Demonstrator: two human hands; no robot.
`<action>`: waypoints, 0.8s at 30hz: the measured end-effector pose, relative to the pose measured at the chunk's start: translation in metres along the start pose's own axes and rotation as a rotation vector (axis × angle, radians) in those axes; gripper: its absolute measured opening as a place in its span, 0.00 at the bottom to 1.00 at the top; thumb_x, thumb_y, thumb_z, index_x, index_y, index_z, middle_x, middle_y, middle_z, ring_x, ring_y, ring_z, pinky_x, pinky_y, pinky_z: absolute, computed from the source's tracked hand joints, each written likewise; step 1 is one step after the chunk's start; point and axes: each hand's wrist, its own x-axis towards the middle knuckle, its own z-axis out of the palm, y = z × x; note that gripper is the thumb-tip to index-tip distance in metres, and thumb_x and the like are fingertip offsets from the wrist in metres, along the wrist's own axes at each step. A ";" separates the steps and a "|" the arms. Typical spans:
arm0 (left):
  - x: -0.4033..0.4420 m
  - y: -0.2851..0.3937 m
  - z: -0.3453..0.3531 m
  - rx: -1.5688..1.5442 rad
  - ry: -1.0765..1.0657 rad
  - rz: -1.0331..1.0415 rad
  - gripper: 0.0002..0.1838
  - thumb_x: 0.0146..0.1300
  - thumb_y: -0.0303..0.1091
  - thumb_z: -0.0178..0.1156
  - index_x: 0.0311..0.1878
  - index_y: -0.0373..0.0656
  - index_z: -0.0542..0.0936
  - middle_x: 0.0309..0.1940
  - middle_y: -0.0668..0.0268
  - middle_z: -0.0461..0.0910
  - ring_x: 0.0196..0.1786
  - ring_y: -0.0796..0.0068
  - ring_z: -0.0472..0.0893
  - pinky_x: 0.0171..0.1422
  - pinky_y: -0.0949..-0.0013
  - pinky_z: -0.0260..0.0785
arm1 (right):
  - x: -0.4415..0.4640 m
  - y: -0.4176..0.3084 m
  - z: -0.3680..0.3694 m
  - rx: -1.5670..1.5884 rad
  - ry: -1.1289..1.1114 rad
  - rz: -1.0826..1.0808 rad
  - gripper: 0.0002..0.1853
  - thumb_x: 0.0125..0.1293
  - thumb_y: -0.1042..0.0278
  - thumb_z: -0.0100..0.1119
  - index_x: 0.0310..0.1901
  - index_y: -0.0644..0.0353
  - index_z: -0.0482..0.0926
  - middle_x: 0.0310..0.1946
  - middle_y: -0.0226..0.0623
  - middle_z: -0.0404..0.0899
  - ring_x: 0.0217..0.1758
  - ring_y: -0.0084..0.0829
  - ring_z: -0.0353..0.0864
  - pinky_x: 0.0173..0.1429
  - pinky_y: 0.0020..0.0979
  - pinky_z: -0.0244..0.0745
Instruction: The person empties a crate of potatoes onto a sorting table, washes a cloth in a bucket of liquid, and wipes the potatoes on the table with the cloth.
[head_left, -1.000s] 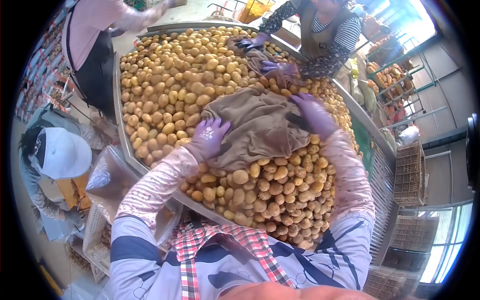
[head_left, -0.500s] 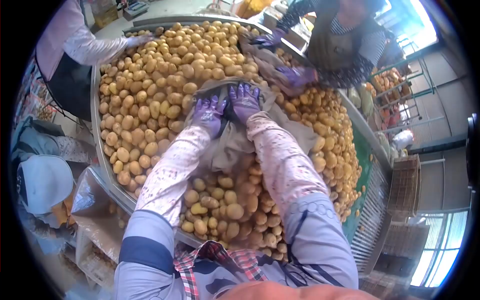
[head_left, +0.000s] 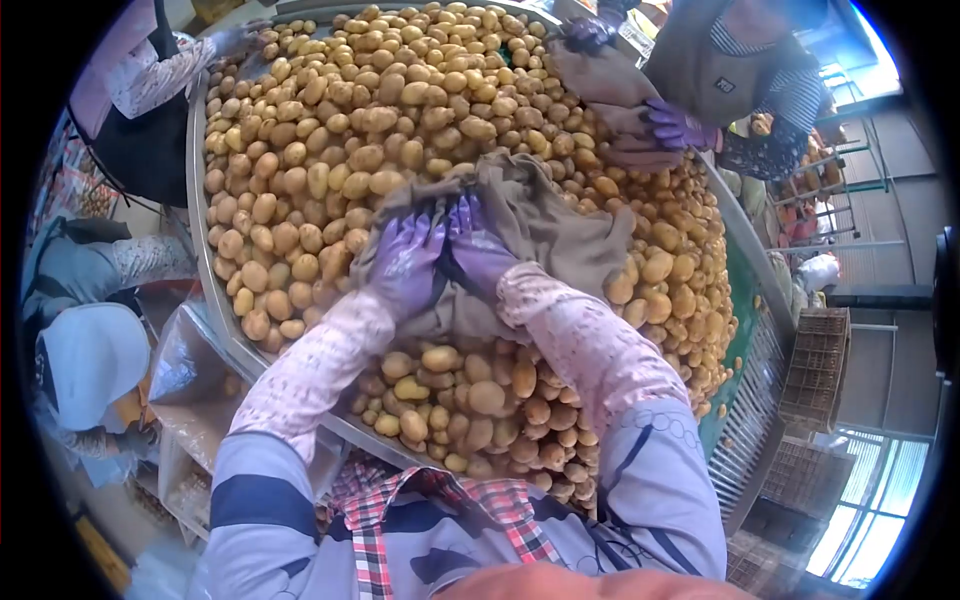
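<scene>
A brown cloth [head_left: 560, 235] lies rumpled over the heap of potatoes [head_left: 400, 120]. My left hand [head_left: 408, 262], in a purple glove, rests flat on the cloth's left part with its fingers stretched forward. Close beside it my right hand [head_left: 478, 245], also gloved in purple, presses on the cloth with its fingers extended. The two hands nearly touch, and the dark fold between them is hard to make out. More potatoes [head_left: 490, 400] show below the cloth, near my apron.
Across the metal-rimmed table [head_left: 215, 300], a co-worker's gloved hands [head_left: 680, 128] hold another brown cloth [head_left: 610, 90]. A second co-worker's sleeve [head_left: 165, 75] reaches in at upper left. A person in a white cap [head_left: 95, 365] is at left, beside a plastic-lined crate [head_left: 190, 400]. Wicker baskets [head_left: 815, 370] stand right.
My hands have come together from the cloth's two sides onto its middle, bunching it. The co-worker across has shifted their cloth. The arm at upper left has come over the potatoes' edge.
</scene>
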 end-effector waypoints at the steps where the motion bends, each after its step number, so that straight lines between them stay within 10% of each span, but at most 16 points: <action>1: 0.021 -0.012 0.013 0.002 0.020 0.015 0.32 0.57 0.41 0.48 0.65 0.38 0.63 0.60 0.42 0.67 0.64 0.46 0.66 0.71 0.50 0.48 | 0.020 0.017 0.015 0.421 -0.084 0.076 0.34 0.70 0.54 0.27 0.69 0.74 0.43 0.70 0.65 0.38 0.75 0.59 0.32 0.76 0.48 0.22; 6: 0.085 -0.038 -0.012 0.016 -0.073 -0.039 0.34 0.63 0.50 0.42 0.71 0.46 0.55 0.69 0.50 0.56 0.73 0.55 0.53 0.76 0.54 0.39 | 0.063 0.084 0.054 0.577 -0.160 0.206 0.33 0.71 0.56 0.25 0.68 0.76 0.42 0.70 0.66 0.35 0.75 0.59 0.28 0.76 0.50 0.22; 16: -0.032 -0.018 -0.026 -0.016 -0.170 -0.075 0.37 0.55 0.50 0.51 0.67 0.44 0.62 0.64 0.41 0.62 0.66 0.44 0.64 0.73 0.49 0.45 | -0.008 -0.027 -0.033 0.439 -0.188 0.021 0.33 0.68 0.49 0.36 0.68 0.62 0.54 0.69 0.65 0.42 0.73 0.62 0.37 0.76 0.47 0.28; 24: 0.059 -0.074 -0.002 -0.064 -0.176 0.017 0.42 0.53 0.56 0.55 0.69 0.45 0.58 0.66 0.52 0.63 0.67 0.57 0.65 0.73 0.54 0.45 | 0.050 0.026 0.027 0.482 0.252 0.227 0.28 0.69 0.56 0.38 0.66 0.64 0.58 0.69 0.64 0.44 0.74 0.59 0.39 0.76 0.44 0.35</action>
